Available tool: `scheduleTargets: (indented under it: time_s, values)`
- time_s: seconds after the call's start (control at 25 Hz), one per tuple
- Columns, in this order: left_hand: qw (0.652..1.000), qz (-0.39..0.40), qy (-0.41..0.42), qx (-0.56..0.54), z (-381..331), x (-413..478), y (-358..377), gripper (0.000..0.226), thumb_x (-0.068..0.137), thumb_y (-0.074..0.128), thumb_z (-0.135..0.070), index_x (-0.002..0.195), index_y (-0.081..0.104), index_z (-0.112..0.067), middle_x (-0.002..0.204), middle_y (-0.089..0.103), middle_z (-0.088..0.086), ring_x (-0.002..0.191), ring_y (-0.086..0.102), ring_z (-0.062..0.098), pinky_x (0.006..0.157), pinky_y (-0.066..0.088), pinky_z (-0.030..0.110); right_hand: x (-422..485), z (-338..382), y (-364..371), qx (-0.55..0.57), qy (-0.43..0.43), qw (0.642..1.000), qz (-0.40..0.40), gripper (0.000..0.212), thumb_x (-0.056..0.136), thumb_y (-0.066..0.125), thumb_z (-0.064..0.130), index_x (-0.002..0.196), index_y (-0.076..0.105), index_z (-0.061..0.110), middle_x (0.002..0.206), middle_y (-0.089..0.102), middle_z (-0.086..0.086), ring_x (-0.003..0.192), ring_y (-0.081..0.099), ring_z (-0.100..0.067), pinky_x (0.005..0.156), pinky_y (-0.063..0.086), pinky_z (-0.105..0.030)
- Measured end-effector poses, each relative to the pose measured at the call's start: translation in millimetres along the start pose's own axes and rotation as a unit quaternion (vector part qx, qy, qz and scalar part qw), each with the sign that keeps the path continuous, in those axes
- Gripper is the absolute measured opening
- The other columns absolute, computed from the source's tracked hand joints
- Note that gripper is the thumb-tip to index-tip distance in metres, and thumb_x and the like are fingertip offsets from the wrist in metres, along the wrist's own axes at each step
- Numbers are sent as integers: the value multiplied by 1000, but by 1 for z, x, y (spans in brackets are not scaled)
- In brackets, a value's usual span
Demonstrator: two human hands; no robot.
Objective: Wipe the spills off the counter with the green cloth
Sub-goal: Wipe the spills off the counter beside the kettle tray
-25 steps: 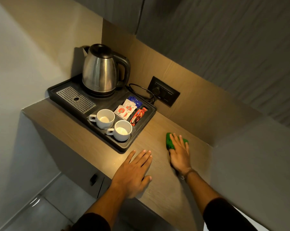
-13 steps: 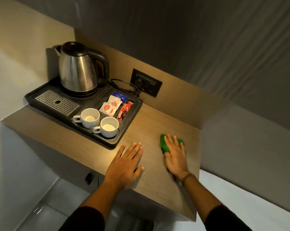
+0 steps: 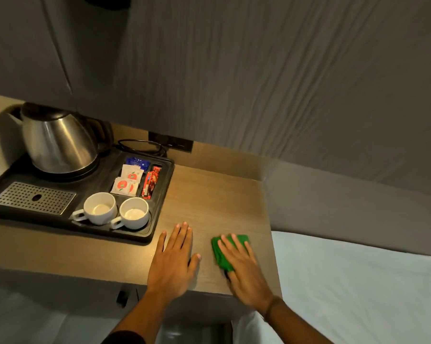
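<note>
A folded green cloth [image 3: 220, 254] lies on the wooden counter [image 3: 216, 199] near its front right corner. My right hand [image 3: 246, 271] presses flat on top of the cloth, fingers spread, covering most of it. My left hand [image 3: 173, 259] rests flat and open on the bare counter just left of the cloth, holding nothing. I cannot make out any spill on the wood.
A black tray [image 3: 159, 214] fills the counter's left half, carrying a steel kettle [image 3: 58, 142], two white cups [image 3: 100, 211], sachets [image 3: 127, 181] and a drip grate [image 3: 33, 198]. A wall socket [image 3: 171, 141] sits behind. A white bed [image 3: 358, 289] borders the counter's right edge.
My right hand has slid the cloth back toward the counter's front edge. The left hand stays flat in place. The camera has swung to the right and lower.
</note>
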State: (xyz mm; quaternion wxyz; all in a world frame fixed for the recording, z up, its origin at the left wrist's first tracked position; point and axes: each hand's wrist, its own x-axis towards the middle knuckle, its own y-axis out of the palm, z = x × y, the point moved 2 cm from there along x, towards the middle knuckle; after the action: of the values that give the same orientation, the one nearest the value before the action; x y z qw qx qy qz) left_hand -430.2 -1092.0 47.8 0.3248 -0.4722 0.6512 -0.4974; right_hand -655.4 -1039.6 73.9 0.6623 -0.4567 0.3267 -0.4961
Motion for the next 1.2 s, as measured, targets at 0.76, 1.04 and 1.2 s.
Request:
scheduleTargets:
  time_s: [0.76, 1.04, 1.2]
  values:
    - [1000, 30, 6, 0, -3, -1, -7, 74, 106, 20, -57, 162, -2, -13, 173, -3, 7, 157, -10, 23, 127, -4, 52, -4, -12, -27, 75, 268, 950, -139, 65, 101, 44, -5, 160, 29, 20, 170, 25, -4, 160, 4, -29, 130, 5, -53]
    - [999, -15, -43, 15, -15, -118, -29, 75, 102, 21, -55, 162, 15, -9, 172, 15, 11, 158, 6, 27, 127, 12, 57, -46, 35, -23, -17, 61, 990, -129, 87, 89, 56, -10, 161, 24, 28, 170, 23, 4, 158, -5, -21, 125, -4, -47]
    - [989, -30, -139, 42, -22, -242, -20, 78, 100, 17, -57, 160, 22, -8, 170, 21, 12, 157, 12, 28, 125, 8, 54, -94, 87, -4, -37, -59, 994, -84, 95, 84, 61, -11, 160, 21, 30, 170, 24, 5, 160, 0, -25, 127, -1, -50]
